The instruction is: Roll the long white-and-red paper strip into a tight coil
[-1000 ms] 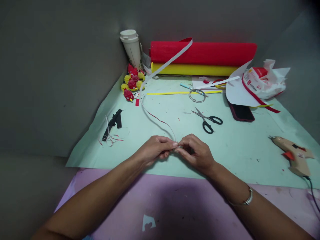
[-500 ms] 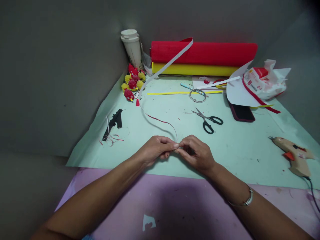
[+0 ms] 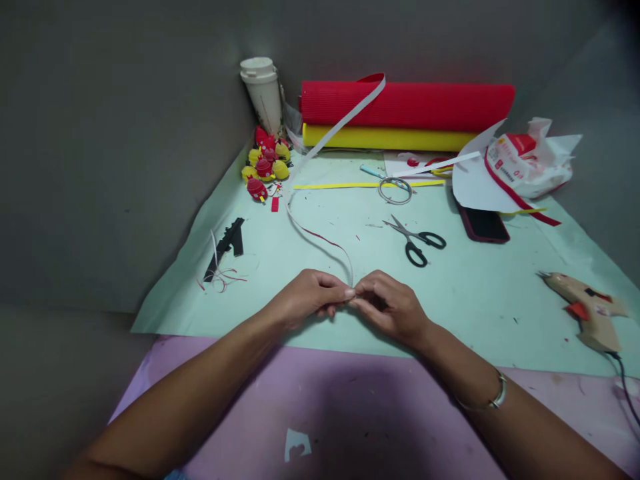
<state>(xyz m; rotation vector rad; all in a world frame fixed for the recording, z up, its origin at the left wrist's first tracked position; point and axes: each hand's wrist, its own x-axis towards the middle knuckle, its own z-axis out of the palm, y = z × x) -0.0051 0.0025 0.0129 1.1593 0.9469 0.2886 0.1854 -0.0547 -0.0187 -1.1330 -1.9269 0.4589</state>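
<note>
A long, narrow paper strip [image 3: 345, 123], white on one face and red on the other, curls from the red roll down to my fingertips. My left hand [image 3: 313, 298] pinches its near end between thumb and fingers. Touching it from the other side, my right hand [image 3: 393, 308] is closed in a pinch on the same end. What lies right between the fingertips is mostly hidden. Beyond my right hand lie scissors [image 3: 413, 240] with black handles, blades pointing to the upper left.
At the back are a red corrugated roll [image 3: 410, 105], a yellow roll [image 3: 390, 137] and a white cup [image 3: 263, 93]. Small red and yellow paper figures [image 3: 265, 167] cluster at left. A glue gun [image 3: 583, 310] and phone [image 3: 483, 223] lie right; black pieces [image 3: 225, 250] lie left.
The strip's lower curve has shifted slightly to the right and sits a little differently near the fingertips. Both hands stay nearly in place, still pinching.
</note>
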